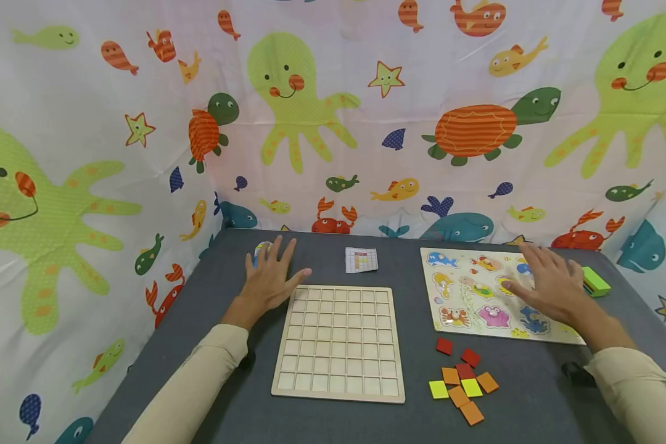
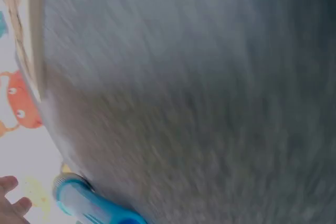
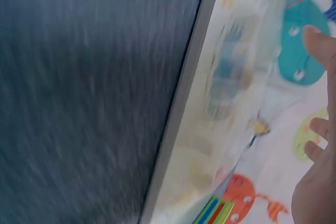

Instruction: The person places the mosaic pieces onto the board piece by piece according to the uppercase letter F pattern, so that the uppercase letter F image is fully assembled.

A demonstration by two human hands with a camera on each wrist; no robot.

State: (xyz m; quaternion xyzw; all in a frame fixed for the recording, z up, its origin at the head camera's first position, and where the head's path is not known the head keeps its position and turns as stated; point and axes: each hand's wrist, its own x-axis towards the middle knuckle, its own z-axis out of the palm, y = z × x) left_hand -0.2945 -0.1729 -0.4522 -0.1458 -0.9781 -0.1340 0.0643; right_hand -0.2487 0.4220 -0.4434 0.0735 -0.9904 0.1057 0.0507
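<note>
My left hand [image 1: 267,282] has its fingers spread, near the upper left corner of a pale wooden grid board [image 1: 338,342]. Partly hidden behind those fingers is a blue cylindrical object, seen better in the left wrist view as a blue cylinder [image 2: 100,205]. My right hand [image 1: 552,283] extends over the right part of a sea-animal puzzle board [image 1: 460,299], fingers loosely extended and holding nothing. Several red, orange and yellow square tiles [image 1: 472,413] lie loose below the puzzle board. Whether either hand touches the surface beneath is unclear.
A small card with a coloured grid pattern [image 1: 361,260] lies behind the grid board. Bright green layered blocks [image 1: 596,282] sit right of the puzzle board. A sea-creature curtain [image 1: 333,185] encloses the dark grey table [image 1: 244,407] at the back and sides.
</note>
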